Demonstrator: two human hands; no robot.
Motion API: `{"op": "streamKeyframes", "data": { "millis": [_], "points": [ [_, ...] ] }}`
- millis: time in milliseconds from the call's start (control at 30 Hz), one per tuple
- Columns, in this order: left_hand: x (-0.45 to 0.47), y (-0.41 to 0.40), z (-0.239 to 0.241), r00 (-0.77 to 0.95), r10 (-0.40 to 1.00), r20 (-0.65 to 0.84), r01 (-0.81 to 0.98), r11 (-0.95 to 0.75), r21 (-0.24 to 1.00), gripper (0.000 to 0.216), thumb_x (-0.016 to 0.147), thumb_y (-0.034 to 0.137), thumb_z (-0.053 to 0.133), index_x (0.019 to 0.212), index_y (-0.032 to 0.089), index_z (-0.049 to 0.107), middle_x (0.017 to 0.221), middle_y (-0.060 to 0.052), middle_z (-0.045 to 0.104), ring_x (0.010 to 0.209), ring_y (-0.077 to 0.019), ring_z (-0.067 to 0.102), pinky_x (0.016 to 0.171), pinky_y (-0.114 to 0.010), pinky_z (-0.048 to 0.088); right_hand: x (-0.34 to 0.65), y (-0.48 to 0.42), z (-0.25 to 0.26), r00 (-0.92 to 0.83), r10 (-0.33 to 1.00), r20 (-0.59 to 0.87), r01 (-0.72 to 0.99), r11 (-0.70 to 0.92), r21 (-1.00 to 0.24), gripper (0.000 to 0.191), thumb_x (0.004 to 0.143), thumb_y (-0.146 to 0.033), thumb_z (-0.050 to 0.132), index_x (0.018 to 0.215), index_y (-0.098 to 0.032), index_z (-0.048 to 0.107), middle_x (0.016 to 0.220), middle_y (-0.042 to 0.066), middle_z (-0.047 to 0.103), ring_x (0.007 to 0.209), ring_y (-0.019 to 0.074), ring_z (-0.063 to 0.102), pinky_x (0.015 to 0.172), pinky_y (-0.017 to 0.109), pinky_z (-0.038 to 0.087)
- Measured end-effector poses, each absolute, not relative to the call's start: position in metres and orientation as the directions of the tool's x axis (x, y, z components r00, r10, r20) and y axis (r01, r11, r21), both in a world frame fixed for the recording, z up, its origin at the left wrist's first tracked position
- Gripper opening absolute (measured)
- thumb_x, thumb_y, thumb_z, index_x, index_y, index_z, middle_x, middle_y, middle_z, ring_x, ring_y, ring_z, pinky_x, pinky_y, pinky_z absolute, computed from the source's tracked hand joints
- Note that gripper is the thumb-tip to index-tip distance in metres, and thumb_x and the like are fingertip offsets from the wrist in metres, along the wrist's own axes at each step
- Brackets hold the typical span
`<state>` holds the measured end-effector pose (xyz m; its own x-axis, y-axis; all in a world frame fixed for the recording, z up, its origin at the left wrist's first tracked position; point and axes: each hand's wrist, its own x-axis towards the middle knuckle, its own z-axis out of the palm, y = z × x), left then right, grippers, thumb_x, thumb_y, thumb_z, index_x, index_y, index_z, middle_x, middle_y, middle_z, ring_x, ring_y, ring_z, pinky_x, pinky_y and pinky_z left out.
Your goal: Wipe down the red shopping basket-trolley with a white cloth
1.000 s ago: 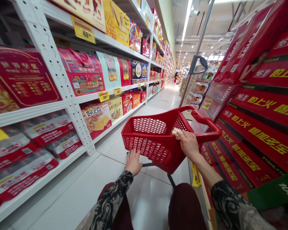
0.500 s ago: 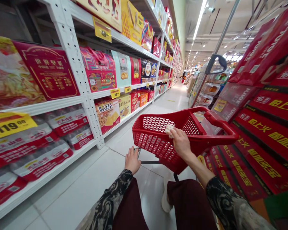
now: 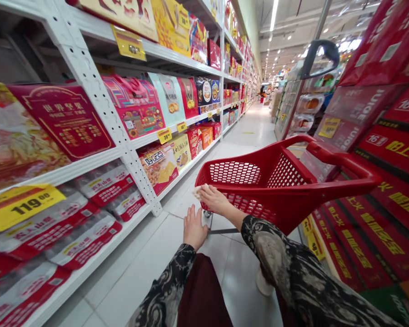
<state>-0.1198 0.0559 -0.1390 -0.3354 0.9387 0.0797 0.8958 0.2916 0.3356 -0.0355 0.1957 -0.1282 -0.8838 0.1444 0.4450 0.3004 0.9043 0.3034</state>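
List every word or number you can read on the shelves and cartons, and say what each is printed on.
"119.00": yellow price tag, lower left shelf.
"39": yellow tag, middle shelf.
"世界坚果": dark red gift box.
"JUICE": wrapped carton.
"16": red cartons, right.
Top-shelf tag and other print: too blurred.

The right hand (image 3: 215, 200) moved with the cloth (image 3: 197, 193) along the basket (image 3: 276, 181) rim, from the handle side to its left corner.

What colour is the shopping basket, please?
The basket is red, best seen in the head view.
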Motion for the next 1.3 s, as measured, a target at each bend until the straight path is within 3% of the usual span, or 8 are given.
{"op": "streamKeyframes", "data": {
  "millis": [267, 467, 600, 767, 900, 1067, 1167, 1300],
  "points": [
    [-0.115, 0.066, -0.156, -0.321, 0.944, 0.069, 0.826, 0.244, 0.508, 0.068, 0.068, 0.013, 0.053, 0.134, 0.012, 0.034, 0.148, -0.017, 0.022, 0.138, -0.0274, 0.014, 0.11, -0.046, 0.017, -0.012, 0.178, -0.182, -0.872, 0.311, 0.379, 0.354, 0.934, 0.048, 0.025, 0.088, -0.017, 0.047, 0.111, -0.012, 0.058, 0.12, 0.012, 0.057, 0.125, 0.0259, 0.04, 0.098, 0.046, 0.039],
    [-0.12, 0.091, -0.141, -0.554, 0.815, -0.168, 0.021, 0.215, 0.976, 0.055, 0.081, 0.035, 0.047, 0.132, 0.02, 0.035, 0.132, -0.011, 0.046, 0.115, -0.0208, 0.049, 0.095, -0.039, 0.041, -0.006, 0.151, -0.161, -0.748, 0.484, 0.454, 0.385, 0.874, -0.298, 0.032, 0.086, -0.015, 0.047, 0.117, -0.019, 0.054, 0.123, 0.006, 0.055, 0.11, 0.0161, 0.051, 0.092, 0.028, 0.044],
    [-0.11, 0.096, -0.12, -0.388, 0.865, -0.317, -0.463, 0.115, 0.879, 0.03, 0.08, 0.04, 0.049, 0.099, 0.018, 0.058, 0.086, -0.002, 0.063, 0.072, -0.0116, 0.06, 0.071, -0.03, 0.05, -0.007, 0.142, -0.131, -0.585, 0.589, 0.557, 0.324, 0.8, -0.505, 0.038, 0.081, -0.008, 0.043, 0.116, -0.016, 0.055, 0.115, 0.008, 0.058, 0.109, 0.016, 0.051, 0.095, 0.029, 0.042],
    [-0.085, 0.095, -0.107, -0.215, 0.912, -0.35, -0.609, 0.155, 0.778, 0.021, 0.08, 0.035, 0.051, 0.088, 0.018, 0.06, 0.075, 0.0, 0.062, 0.066, -0.0108, 0.06, 0.063, -0.025, 0.05, -0.001, 0.148, -0.111, -0.374, 0.759, 0.533, 0.428, 0.652, -0.626, 0.041, 0.078, -0.006, 0.04, 0.113, -0.018, 0.059, 0.117, 0.007, 0.055, 0.111, 0.0174, 0.049, 0.096, 0.031, 0.042],
    [-0.08, 0.102, -0.115, -0.306, 0.876, -0.373, -0.517, 0.177, 0.838, 0.018, 0.077, 0.023, 0.054, 0.091, 0.016, 0.06, 0.088, -0.004, 0.065, 0.078, -0.0126, 0.062, 0.07, -0.025, 0.05, 0.004, 0.142, -0.111, -0.393, 0.771, 0.501, 0.547, 0.634, -0.546, 0.041, 0.079, -0.009, 0.044, 0.117, -0.018, 0.057, 0.133, 0.01, 0.044, 0.122, 0.022, 0.04, 0.101, 0.038, 0.036],
    [-0.102, 0.105, -0.131, -0.398, 0.845, -0.357, -0.417, 0.18, 0.891, 0.025, 0.083, 0.024, 0.044, 0.101, 0.017, 0.058, 0.104, -0.009, 0.063, 0.097, -0.0173, 0.06, 0.079, -0.03, 0.052, 0.017, 0.126, -0.116, -0.796, 0.368, 0.48, 0.328, 0.929, -0.169, 0.061, 0.077, -0.032, 0.055, 0.134, -0.017, 0.039, 0.145, 0.01, 0.031, 0.135, 0.0284, 0.018, 0.107, 0.054, 0.016],
    [-0.112, 0.103, -0.136, -0.41, 0.832, -0.374, -0.354, 0.233, 0.906, 0.026, 0.082, 0.017, 0.041, 0.103, 0.018, 0.058, 0.102, -0.01, 0.064, 0.099, -0.0182, 0.06, 0.08, -0.031, 0.052, 0.021, 0.13, -0.122, -0.892, 0.229, 0.389, 0.232, 0.972, -0.04, 0.069, 0.075, -0.034, 0.059, 0.137, -0.016, 0.033, 0.145, 0.011, 0.03, 0.134, 0.0305, 0.021, 0.106, 0.055, 0.017],
    [-0.118, 0.105, -0.134, -0.441, 0.824, -0.356, -0.326, 0.222, 0.919, 0.033, 0.081, 0.012, 0.04, 0.111, 0.018, 0.051, 0.107, -0.009, 0.063, 0.099, -0.0159, 0.061, 0.082, -0.031, 0.052, 0.013, 0.152, -0.13, -0.895, 0.191, 0.402, 0.241, 0.968, 0.076, 0.046, 0.088, -0.021, 0.044, 0.134, -0.018, 0.039, 0.142, 0.009, 0.037, 0.133, 0.0258, 0.026, 0.106, 0.049, 0.025]
  ]
}}
